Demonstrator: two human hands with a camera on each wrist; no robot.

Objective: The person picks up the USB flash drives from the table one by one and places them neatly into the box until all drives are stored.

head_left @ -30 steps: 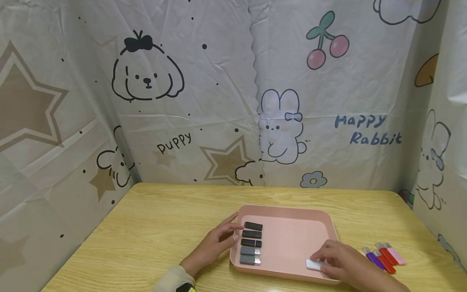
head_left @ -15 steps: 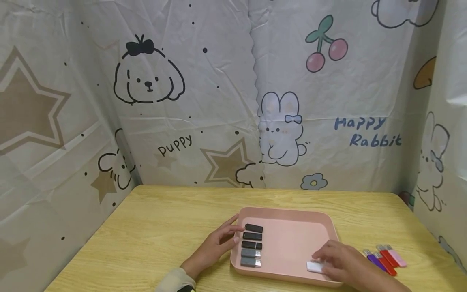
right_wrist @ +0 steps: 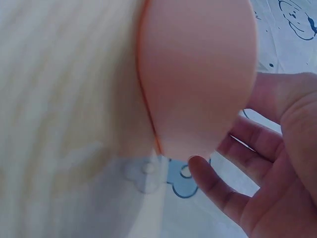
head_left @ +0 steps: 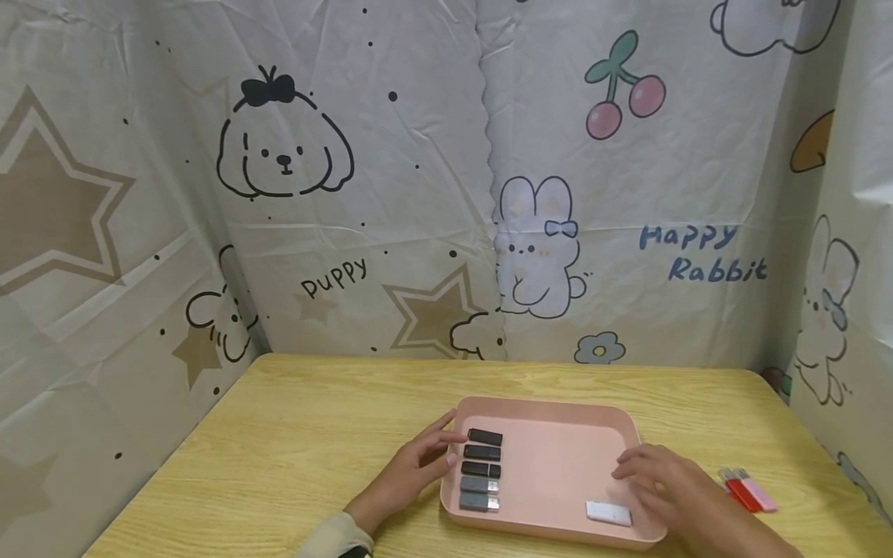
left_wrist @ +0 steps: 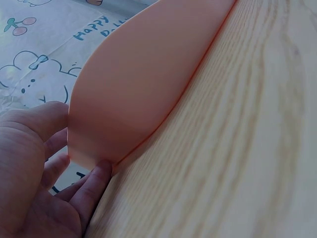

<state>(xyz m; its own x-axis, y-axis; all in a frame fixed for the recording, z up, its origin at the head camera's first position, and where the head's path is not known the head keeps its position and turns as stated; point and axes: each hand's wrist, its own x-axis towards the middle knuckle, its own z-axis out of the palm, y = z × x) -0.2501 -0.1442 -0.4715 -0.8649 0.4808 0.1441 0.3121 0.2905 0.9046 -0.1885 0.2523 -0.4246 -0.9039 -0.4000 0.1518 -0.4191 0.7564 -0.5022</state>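
Head view: low in the middle, the left hand (head_left: 416, 463) touches the side of the pink tray (head_left: 547, 461), fingers loose. At lower right, the right hand (head_left: 670, 484) has nothing in its loose fingers. The white stick (head_left: 608, 513) lies near the tray's bottom right corner. Five dark sticks (head_left: 477, 470) line its left side.

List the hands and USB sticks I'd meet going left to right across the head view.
Left hand → column of black and grey USB sticks → white USB stick → right hand → red USB stick → pink USB stick.
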